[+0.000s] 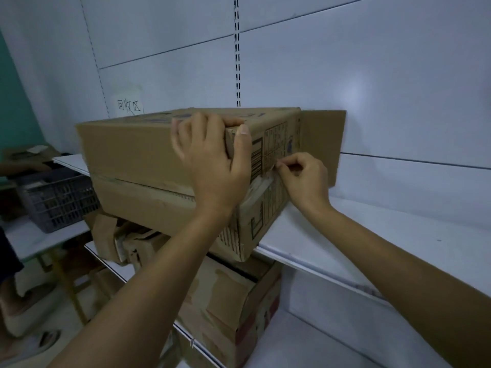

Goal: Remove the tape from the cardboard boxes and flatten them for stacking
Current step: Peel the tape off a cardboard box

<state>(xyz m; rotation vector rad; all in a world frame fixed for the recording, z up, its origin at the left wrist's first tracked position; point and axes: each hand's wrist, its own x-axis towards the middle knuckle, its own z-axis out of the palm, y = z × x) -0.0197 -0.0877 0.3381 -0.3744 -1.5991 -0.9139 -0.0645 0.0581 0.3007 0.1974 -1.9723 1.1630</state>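
A large brown cardboard box (132, 155) lies on a white shelf (372, 248), overhanging its front edge. One flap (324, 144) stands open at its far right end. Clear tape (261, 185) runs along the seam on the box's front face and wraps round onto its printed end face. My left hand (212, 160) grips the box's top corner, fingers over the top and thumb on the end face. My right hand (300, 179) pinches the end of the tape on the printed face.
More cardboard boxes (233, 309) sit on the shelf below, and crumpled cardboard (127, 243) lies under the overhang. A dark plastic crate (53, 197) stands on a table at the left. A paper label (128, 106) hangs on the white back panel.
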